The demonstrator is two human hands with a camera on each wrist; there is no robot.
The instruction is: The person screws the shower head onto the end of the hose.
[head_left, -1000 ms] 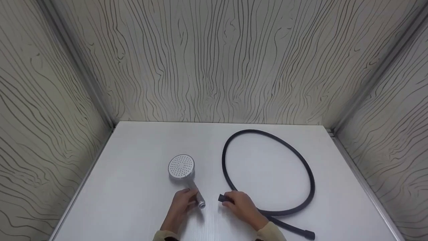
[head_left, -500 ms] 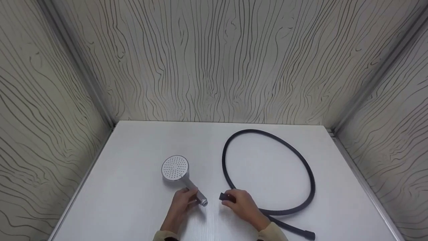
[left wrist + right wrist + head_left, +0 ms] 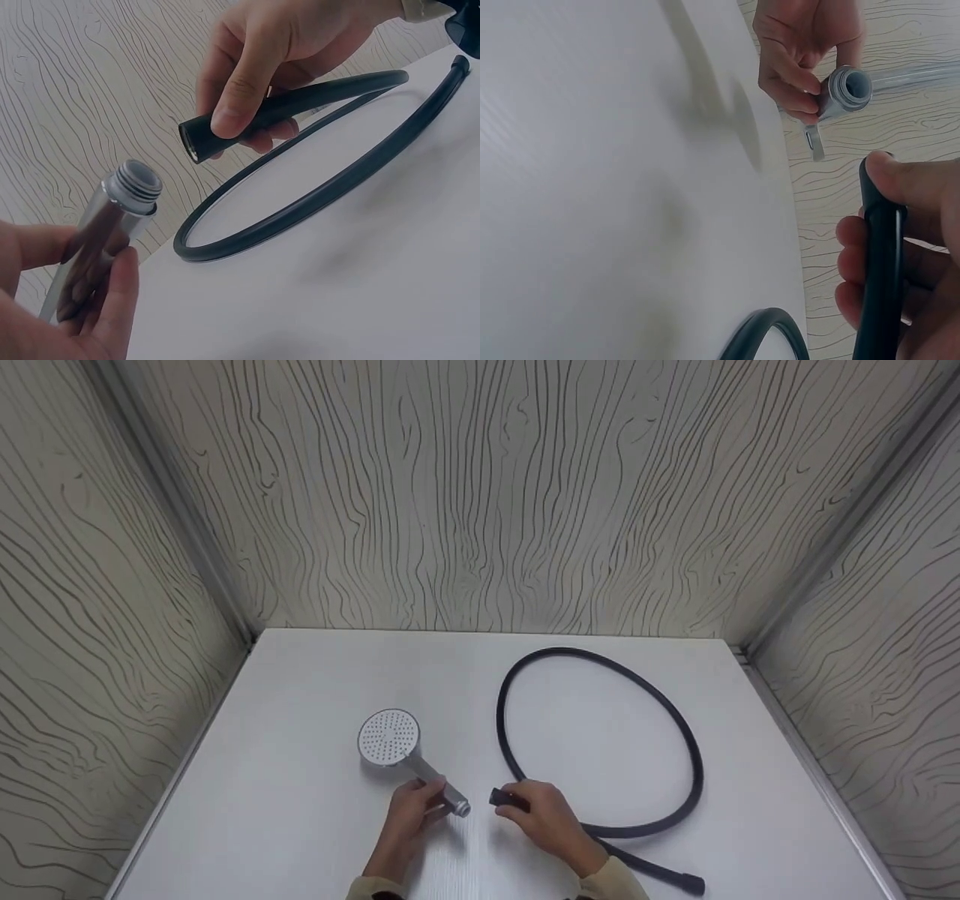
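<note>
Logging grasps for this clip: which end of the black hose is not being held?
The free end, lying on the table at the head view's lower right; the other end is pinched in the right hand.

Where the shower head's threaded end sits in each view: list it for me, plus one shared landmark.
Head: threaded end, lower middle, just left of centre.
Left wrist: threaded end, left side, about mid-height.
Right wrist: threaded end, upper right.
Shared landmark: the black shower hose, visible in all three.

Left fingers (image 3: 122, 289) grip silver handle (image 3: 94, 238); right fingers (image 3: 238, 105) pinch black hose (image 3: 300, 209).
</note>
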